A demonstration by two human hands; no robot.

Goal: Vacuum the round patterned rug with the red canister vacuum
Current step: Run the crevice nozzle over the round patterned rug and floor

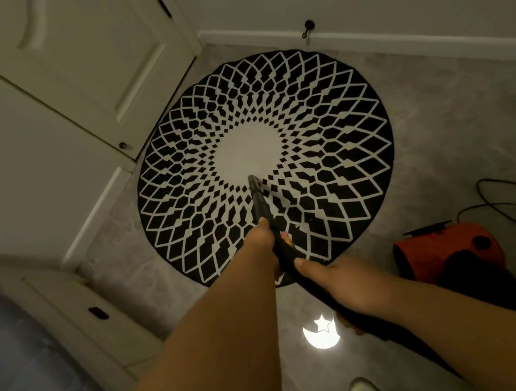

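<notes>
Round black-and-white rug (264, 163) lies flat; red canister vacuum (449, 251), seemingly upright, nearby.
</notes>
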